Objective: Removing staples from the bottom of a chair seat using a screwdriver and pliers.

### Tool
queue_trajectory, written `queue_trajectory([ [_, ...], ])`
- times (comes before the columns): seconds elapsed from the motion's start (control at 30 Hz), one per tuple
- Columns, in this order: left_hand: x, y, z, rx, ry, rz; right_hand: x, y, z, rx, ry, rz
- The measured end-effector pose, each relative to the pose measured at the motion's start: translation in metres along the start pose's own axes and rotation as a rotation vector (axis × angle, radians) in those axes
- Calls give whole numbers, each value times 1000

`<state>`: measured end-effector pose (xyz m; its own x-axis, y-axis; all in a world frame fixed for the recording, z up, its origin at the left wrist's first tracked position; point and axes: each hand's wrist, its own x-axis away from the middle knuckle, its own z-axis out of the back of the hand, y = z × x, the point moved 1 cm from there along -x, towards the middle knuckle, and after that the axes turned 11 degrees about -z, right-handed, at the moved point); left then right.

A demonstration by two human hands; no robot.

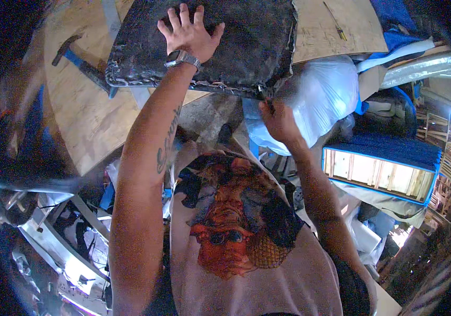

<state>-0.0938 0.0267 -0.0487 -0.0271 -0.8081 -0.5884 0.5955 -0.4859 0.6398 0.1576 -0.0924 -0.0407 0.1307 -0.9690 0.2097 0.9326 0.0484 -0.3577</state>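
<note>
My left hand (193, 38) lies flat with its fingers spread on a black fabric-covered panel (252, 42), a watch on its wrist. The near edge of the panel looks ragged, with torn or folded material along it. My right hand (282, 125) is closed around a small dark-handled hand tool (269, 104). The tool's bright tip meets the panel's near right corner; its exact kind is hard to make out. A hammer (80, 64) with a blue and black handle rests left of the panel, its handle end by the panel's left corner.
Under the panel is a plywood work surface (91, 121). A long thin screwdriver (335, 20) with a yellow and black handle lies at its far right. White plastic-wrapped bulk (331, 89) stands beside my right hand. Further right is a blue-edged wooden frame (381, 171).
</note>
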Motion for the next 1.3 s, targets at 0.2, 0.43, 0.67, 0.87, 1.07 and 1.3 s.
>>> queue_trajectory([
  [0.2,-6,-12,-25,-777,-122,64,-7,30,-21,-595,-323,-311],
  [0.43,1,-16,-27,-795,-197,96,-9,35,-46,-1343,-645,-197],
  [0.67,-1,-10,-20,-591,-245,-175,8,24,-56,-1550,-435,-360],
  [0.87,16,15,-30,-318,-472,-290,2,28,-25,-2398,-11,-285],
  [1.07,35,82,-50,-142,-479,-379,31,76,-37,-2086,-68,-572],
  [1.3,40,111,-54,-182,-617,-286,12,68,-54,-2085,-247,-600],
])
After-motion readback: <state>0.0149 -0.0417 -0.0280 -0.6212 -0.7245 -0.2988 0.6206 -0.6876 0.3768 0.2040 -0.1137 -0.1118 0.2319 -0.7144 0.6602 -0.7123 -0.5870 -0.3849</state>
